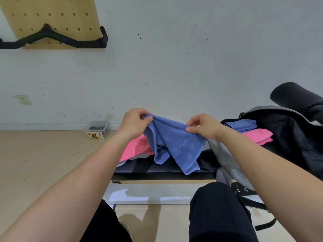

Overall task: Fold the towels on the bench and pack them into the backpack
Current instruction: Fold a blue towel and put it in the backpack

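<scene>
1. Left hand [134,123]: raised above the bench, with thumb and fingertips pinching one upper corner of the blue towel.
2. Right hand [203,125]: raised at about the same height, with thumb and fingers pinching the towel's top edge further right. The two hands are well apart.
3. Blue microfibre towel [174,144]: unfolded and held up between the hands. The top edge sags slightly, and the lower folds and one corner trail onto the bench.
4. Black padded bench [157,169]: ribbed top surface, running across the view in front of the person's knees.
5. Grey backpack with black lining [279,137]: lies open on the right end of the bench with its flap thrown back. Contents:
   a. Folded blue towel [243,124], lying on top.
   b. Folded pink towel [257,137], directly beneath it and touching it.
6. Loose pink towel [134,149]: crumpled on the bench behind the held towel, towards the left end. A pale grey cloth [139,156] shows at its lower edge.
7. Clear plastic lidded box [96,130]: on the wooden floor against the wall. It has a yellow-and-red label on the front, and its dark contents are too small to identify.
8. Wooden pegboard [52,20]: mounted on the wall at upper left, carrying a black angled pull bar [52,37].
9. Black cylindrical pad [297,98]: behind the backpack at the far right.
</scene>
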Available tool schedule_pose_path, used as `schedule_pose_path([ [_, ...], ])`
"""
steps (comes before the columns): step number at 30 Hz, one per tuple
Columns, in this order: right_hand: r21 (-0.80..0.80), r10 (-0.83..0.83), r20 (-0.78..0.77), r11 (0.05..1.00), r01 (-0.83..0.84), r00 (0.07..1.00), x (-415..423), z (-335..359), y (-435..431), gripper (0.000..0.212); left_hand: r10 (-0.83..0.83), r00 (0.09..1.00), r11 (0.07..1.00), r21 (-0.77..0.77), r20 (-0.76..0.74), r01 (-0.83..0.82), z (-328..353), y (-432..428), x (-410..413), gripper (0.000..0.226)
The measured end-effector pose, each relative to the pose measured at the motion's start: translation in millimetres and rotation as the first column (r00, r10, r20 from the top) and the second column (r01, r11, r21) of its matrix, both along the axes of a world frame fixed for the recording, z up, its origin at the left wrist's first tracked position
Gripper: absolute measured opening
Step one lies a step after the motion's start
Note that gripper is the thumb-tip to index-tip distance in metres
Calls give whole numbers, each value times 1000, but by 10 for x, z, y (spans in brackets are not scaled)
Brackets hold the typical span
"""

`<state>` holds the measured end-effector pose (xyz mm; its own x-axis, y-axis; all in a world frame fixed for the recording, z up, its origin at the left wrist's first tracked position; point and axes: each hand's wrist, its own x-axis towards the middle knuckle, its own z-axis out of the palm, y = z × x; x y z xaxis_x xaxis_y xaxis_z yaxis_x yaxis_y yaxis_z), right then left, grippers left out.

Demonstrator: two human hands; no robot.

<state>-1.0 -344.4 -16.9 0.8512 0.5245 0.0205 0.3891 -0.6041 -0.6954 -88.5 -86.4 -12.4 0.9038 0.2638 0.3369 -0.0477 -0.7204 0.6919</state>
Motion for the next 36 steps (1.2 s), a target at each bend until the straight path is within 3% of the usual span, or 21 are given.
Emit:
schedule_pose_path([
  [5,-43,-157,28,986,158,987,18,10,-56,31,56,998,998,38,-21,-55,-60,107,-7,12],
  [10,-175,-329,224,912,370,917,48,56,-146,49,151,988,986,72,-20,-149,-121,189,-47,20],
  [12,-182,-328,190,914,362,925,29,89,-155,46,161,985,982,108,-60,-154,-144,186,-79,20],
  [16,-62,-183,-77,982,179,980,-113,68,10,23,110,980,992,85,-168,-96,-176,-14,-165,18],
  [20,98,-92,-168,989,109,982,-293,0,274,13,-12,989,987,-160,-146,-12,-243,-241,-280,19],
  [24,261,-190,-61,944,199,980,-443,-249,478,22,-76,991,914,-406,-112,25,-326,-372,-293,24],
  [28,442,-212,-91,867,231,973,-478,-570,592,17,-116,989,858,-510,-90,54,-379,-454,-228,34],
  [33,461,-86,-129,877,136,988,-352,-701,631,18,-215,975,773,-621,-61,132,-454,-417,-108,33],
  [36,588,-66,-227,786,191,972,-323,-676,601,19,-250,964,733,-668,-86,131,-443,-364,-15,27],
])
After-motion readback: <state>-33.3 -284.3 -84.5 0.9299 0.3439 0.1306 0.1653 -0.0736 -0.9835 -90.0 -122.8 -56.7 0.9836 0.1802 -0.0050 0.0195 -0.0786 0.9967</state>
